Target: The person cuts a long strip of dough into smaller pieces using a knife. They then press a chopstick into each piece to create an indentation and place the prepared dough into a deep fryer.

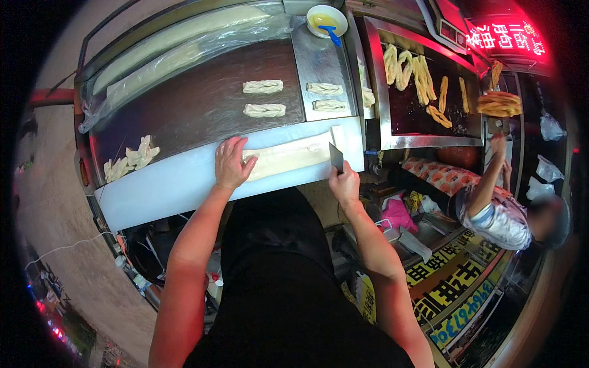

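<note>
A flat, long sheet of pale dough (290, 154) lies on a white cutting board (161, 193). At its right end stands a narrow dough strip (338, 136), cut from the sheet. My right hand (346, 185) grips a broad-bladed knife (336, 157), its metal blade upright beside the dough's right end. My left hand (232, 163) rests palm down at the sheet's left end, thumb spread and touching the dough. Two folded dough pieces (263, 86) lie on the dark worktop behind the board, and two more (325, 88) on the metal plate to their right.
A white bowl (327, 21) of yellow liquid holds a blue-handled brush (331, 34). Plastic-covered dough rolls (184, 50) lie at the back. Dough scraps (133, 158) sit left. Fried dough sticks (421, 78) float in a fryer with a metal rim (432, 141); a co-worker (497, 216) stands beyond it.
</note>
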Available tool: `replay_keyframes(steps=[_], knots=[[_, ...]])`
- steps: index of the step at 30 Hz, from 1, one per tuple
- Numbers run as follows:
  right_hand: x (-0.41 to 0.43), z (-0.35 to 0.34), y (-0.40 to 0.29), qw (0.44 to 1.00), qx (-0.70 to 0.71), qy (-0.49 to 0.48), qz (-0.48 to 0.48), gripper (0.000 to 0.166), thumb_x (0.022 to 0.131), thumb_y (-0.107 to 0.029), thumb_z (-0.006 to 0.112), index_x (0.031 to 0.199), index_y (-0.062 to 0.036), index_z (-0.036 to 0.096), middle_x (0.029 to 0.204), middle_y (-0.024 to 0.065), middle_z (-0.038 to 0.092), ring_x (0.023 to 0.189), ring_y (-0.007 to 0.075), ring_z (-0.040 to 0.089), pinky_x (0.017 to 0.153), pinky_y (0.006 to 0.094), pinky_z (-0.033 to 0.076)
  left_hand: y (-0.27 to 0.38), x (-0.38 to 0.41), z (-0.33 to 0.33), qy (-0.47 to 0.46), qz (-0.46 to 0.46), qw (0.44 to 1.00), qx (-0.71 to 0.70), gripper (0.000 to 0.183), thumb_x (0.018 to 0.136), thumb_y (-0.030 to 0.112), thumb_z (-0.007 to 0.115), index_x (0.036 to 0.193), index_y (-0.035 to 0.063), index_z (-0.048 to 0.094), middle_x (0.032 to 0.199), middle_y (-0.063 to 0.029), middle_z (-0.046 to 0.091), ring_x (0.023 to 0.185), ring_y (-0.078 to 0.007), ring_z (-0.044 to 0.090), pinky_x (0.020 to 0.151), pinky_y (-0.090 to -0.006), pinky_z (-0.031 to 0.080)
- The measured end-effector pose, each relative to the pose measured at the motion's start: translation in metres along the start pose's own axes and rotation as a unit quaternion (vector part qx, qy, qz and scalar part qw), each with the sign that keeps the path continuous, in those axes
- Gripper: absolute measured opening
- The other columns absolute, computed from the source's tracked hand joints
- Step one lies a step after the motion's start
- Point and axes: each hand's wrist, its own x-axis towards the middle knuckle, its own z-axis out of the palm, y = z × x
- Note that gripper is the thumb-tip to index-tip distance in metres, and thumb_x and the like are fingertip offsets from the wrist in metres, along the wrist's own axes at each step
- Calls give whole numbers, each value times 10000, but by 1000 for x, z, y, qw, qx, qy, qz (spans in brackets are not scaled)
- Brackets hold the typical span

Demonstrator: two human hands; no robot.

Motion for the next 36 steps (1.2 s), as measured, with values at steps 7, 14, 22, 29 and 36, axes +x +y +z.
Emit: replay_keyframes(steps=[7,14,22,29,36], knots=[[51,4,-48,995,-25,-92,38,256,798,-160,593,937,53,620,788,300,641,786,462,641,718,501,534,-2,-1,-2,-15,-10,1000,3,560,748,342,745,1210,74,574,1202,-97,532,1124,-321,498,971,-451,388],[19,0,-9,989,-58,-123,58,266,805,-167,618,962,49,618,813,297,646,801,447,646,730,497,526,-3,1,-2,-3,-4,1000,-15,535,763,325,729,1209,69,581,1199,-118,539,1111,-331,505,979,-455,382],[11,30,-47,996,-43,-57,49,212,822,-189,605,881,13,592,752,279,650,749,453,647,706,524,525,-3,0,-3,5,7,1000,-23,533,764,313,730,1208,60,578,1191,-116,546,1102,-326,507,966,-452,383],[55,22,-63,987,-49,-139,64,293,769,-178,628,945,54,656,839,296,661,818,441,659,747,479,538,-7,-2,-1,-9,0,1000,-18,529,765,341,724,1199,73,585,1196,-101,543,1112,-320,512,976,-450,390],[-16,20,-36,998,-30,-53,-6,220,828,-210,616,883,0,578,728,281,638,730,464,633,684,530,523,-8,-3,1,0,-11,1000,-25,531,766,338,725,1208,79,586,1204,-99,545,1125,-319,506,986,-451,388]])
